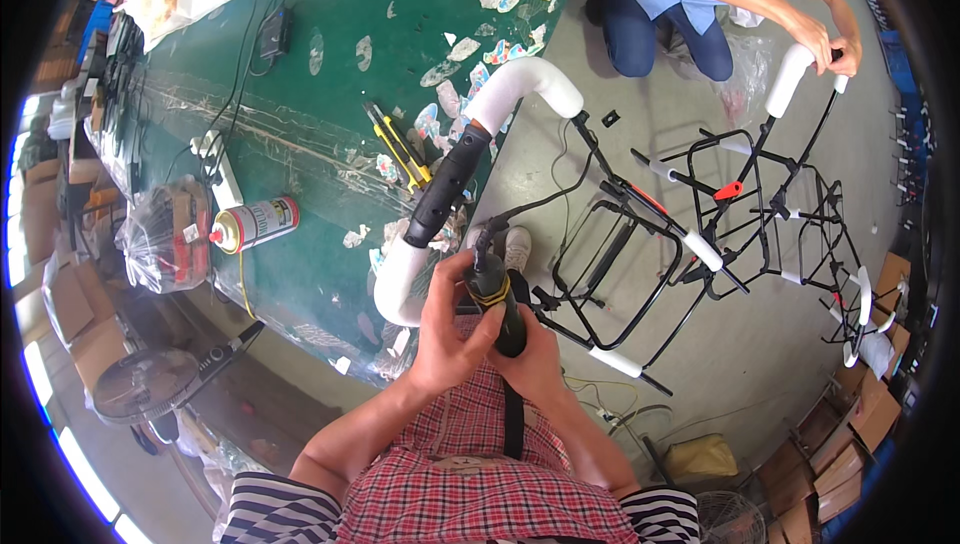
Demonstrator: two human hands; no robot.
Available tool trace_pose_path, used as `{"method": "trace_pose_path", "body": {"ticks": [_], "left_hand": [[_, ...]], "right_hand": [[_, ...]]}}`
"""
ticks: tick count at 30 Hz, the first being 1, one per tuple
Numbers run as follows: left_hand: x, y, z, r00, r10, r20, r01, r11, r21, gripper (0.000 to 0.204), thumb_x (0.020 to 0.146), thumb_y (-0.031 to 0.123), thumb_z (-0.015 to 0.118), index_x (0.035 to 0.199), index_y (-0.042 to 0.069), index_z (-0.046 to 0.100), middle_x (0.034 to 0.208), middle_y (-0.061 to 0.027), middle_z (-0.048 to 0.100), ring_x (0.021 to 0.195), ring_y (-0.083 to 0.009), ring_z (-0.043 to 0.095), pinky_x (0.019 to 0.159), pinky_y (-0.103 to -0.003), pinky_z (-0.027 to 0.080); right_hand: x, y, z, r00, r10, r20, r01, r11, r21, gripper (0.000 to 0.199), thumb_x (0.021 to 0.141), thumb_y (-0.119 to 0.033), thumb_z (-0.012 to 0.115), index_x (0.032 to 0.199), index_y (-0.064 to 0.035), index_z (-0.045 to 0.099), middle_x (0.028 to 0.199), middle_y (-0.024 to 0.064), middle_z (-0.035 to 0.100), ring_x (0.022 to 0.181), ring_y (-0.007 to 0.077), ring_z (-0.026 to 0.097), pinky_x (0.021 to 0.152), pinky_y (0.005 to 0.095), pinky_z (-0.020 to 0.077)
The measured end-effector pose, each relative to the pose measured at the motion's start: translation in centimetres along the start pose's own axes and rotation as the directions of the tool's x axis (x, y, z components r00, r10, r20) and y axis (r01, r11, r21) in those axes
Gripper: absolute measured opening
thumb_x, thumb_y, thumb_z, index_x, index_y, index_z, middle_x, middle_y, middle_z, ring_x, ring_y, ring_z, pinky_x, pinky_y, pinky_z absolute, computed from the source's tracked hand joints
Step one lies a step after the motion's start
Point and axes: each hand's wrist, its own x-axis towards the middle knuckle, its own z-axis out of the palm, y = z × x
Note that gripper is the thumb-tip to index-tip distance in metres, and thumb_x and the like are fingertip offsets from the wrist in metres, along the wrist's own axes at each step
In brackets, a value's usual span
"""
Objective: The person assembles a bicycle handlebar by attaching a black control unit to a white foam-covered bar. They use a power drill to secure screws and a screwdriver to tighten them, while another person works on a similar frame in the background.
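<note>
Both hands are closed round a black cylindrical object (pixel 512 329) with a yellow band about its middle, held in front of my apron. My left hand (pixel 447 336) grips its left side, the thumb pressed near the band. My right hand (pixel 532 356) wraps its lower right side. A thin black cord or strap appears to run from its upper end toward the frame; the join is too small to make out. Just beyond my hands, a bent handlebar with white foam sleeves (pixel 525 79) and a black middle grip (pixel 447 184) leans over the table edge.
Black tubular frames (pixel 640 274) stand on the floor to the right. A co-worker's hands (pixel 825 52) hold a foam-covered handle there. Yellow-handled pliers or cutters (pixel 400 152), torn paper scraps and a spray can (pixel 256 224) lie on the green table (pixel 330 124). A fan (pixel 150 386) stands lower left.
</note>
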Motion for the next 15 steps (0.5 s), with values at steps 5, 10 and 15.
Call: {"method": "trace_pose_path", "body": {"ticks": [5, 10, 15], "left_hand": [[3.1, 1.8, -2.8, 0.938, 0.325, 0.123, -0.340, 0.787, 0.515, 0.066, 0.077, 0.005, 0.074, 0.134, -0.003, 0.042, 0.126, -0.0207, 0.049, 0.117, -0.0352, 0.052, 0.100, -0.042, 0.044], [7.5, 0.1, -6.5, 0.953, 0.299, 0.055, -0.253, 0.680, 0.688, 0.073, 0.072, 0.013, 0.079, 0.134, 0.000, 0.042, 0.122, -0.0239, 0.053, 0.111, -0.0389, 0.055, 0.090, -0.043, 0.047], [11.2, -0.7, -6.7, 0.985, -0.137, 0.104, 0.053, 0.817, 0.574, 0.072, 0.074, 0.020, 0.077, 0.133, 0.002, 0.040, 0.087, -0.0206, 0.064, 0.079, -0.0375, 0.065, 0.073, -0.042, 0.050]], "right_hand": [[1.7, 0.4, -1.2, 0.997, -0.082, -0.010, 0.083, 0.977, 0.194, 0.052, 0.077, -0.012, 0.075, 0.125, -0.0059, 0.054, 0.086, 0.0102, 0.067, 0.075, 0.0230, 0.066, 0.070, 0.0329, 0.0520], [5.2, -0.2, -2.3, 0.849, -0.451, -0.274, 0.460, 0.379, 0.803, 0.070, 0.076, -0.004, 0.078, 0.136, -0.0112, 0.043, 0.090, 0.0080, 0.059, 0.086, 0.0227, 0.058, 0.087, 0.0407, 0.0476], [9.7, -3.6, -2.9, 0.542, -0.703, -0.460, 0.824, 0.337, 0.457, 0.071, 0.084, -0.019, 0.072, 0.142, -0.0182, 0.032, 0.086, 0.0042, 0.053, 0.080, 0.0194, 0.053, 0.088, 0.0433, 0.0447]]}}
